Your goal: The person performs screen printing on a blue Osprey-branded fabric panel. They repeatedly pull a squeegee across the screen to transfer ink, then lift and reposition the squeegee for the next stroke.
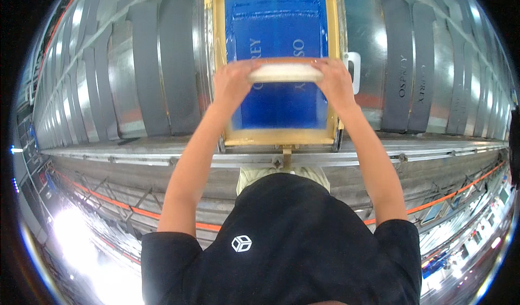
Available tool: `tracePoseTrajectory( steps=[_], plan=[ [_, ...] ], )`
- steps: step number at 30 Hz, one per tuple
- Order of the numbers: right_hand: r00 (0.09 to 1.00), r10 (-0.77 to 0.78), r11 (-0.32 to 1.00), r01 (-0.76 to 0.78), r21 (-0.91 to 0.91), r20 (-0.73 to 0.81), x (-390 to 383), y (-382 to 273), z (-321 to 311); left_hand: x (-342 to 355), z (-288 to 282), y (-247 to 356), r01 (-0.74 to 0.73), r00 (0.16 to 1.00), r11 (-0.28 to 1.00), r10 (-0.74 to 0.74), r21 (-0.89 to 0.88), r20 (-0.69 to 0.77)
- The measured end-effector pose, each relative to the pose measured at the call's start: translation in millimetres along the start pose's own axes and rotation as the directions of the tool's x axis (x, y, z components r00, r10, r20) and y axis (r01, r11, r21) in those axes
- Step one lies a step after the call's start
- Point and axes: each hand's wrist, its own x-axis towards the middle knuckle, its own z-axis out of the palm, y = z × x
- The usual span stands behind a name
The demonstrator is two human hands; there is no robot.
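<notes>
Both arms reach forward over a screen-printing frame [279, 137] with a yellowish border and a blue mesh [281, 107]. Across the mesh lies a squeegee [287, 73] with a pale handle and a reddish-brown upper edge. My left hand [234, 79] is closed on its left end, and my right hand [335, 80] grips the right end. Light lettering shows through the mesh on both sides of the squeegee. A line of blue ink [276, 15] runs across the far part of the mesh. The squeegee's lower edge is hidden from this view.
Grey fabric pieces [181, 61] lie in a row on the shiny table to the left. More grey pieces [394, 66], with dark lettering, lie to the right. A white looped handle [355, 73] stands beside the frame. A metal rail [135, 152] runs along the table's near edge.
</notes>
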Motion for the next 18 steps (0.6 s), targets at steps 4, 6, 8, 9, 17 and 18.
tracePoseTrajectory(
  steps=[4,6,8,9,17,18],
  plan=[
    [0.996,0.061,0.994,-0.066,0.082,0.06,-85,-32,5,-96,5,30,0.028,1.0,0.999,-0.028,-0.017,-0.003],
    [0.996,0.052,0.994,-0.059,0.093,0.077,-103,-41,5,-117,4,40,0.032,0.999,0.999,-0.032,-0.009,-0.033],
    [0.992,0.044,0.994,-0.055,0.094,0.117,-103,-48,-3,-119,-1,38,0.034,0.999,0.999,-0.034,-0.032,0.011],
    [0.994,0.025,0.996,-0.033,0.081,0.102,-93,-47,-7,-116,-6,37,0.034,0.999,0.998,-0.033,-0.044,0.028],
    [0.997,-0.068,0.997,0.069,-0.02,0.035,139,48,-15,126,-22,-41,0.029,0.997,1.0,-0.029,0.013,0.066],
    [0.997,-0.07,0.996,0.071,-0.046,0.033,160,51,-19,147,-28,-46,0.034,0.996,0.999,-0.037,0.04,0.082]
  ],
)
